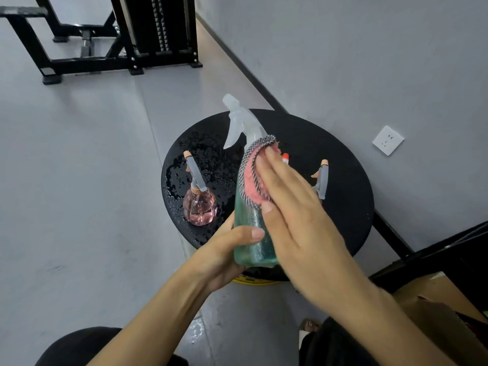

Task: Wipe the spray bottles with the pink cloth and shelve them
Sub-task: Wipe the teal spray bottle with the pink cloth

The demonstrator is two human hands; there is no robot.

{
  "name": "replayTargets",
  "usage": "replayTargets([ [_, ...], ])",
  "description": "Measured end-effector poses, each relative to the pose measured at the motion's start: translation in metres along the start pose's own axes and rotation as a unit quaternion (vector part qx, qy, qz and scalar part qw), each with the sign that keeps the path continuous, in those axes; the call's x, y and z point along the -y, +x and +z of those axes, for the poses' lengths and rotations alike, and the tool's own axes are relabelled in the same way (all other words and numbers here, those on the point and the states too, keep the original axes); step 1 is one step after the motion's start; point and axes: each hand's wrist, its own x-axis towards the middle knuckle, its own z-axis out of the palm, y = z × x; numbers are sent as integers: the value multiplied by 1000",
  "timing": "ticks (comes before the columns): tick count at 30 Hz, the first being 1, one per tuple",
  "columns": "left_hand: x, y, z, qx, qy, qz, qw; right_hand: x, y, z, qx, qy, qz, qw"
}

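Observation:
My left hand (224,253) grips the lower body of a green spray bottle (249,228) with a clear white trigger head, held upright over a round black table (343,165). My right hand (293,204) presses a pink cloth (252,180) with a checked border flat against the bottle's upper side. A round pink spray bottle (200,206) with a grey trigger stands on the table's left part. Another grey trigger with an orange tip (322,178) shows behind my right hand; its body is hidden. A small red-and-white tip (285,157) peeks out beside the cloth.
Water drops cover the table's left half (190,165). The table stands by a grey wall with a white socket (388,140). A black metal gym frame (126,48) is on the floor at the back. A dark shelf edge (435,249) and a cardboard box (435,307) lie to the right.

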Motion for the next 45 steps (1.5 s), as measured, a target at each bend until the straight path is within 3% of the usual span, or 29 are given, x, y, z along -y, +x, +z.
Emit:
replayTargets([
  [3, -1, 1, -2, -18, 8, -1, 1000, -2, -5, 6, -14, -41, -10, 999],
  [9, 1, 6, -7, -32, 71, -22, 997, -15, 29, -4, -7, -22, 31, 999],
  [18, 0, 3, -5, -45, 32, -30, 998, -7, -2, 11, -10, -35, -7, 999],
  [27, 1, 1, -3, 15, 35, -47, 998, -16, 29, -3, -3, 6, 43, 999],
  [36, 2, 2, -6, -48, 7, -44, 998, 0, -17, 11, -6, -37, 11, 999],
  [45, 2, 0, 1, 23, -22, -52, 998, -20, 18, 1, -24, 105, 82, 991],
])
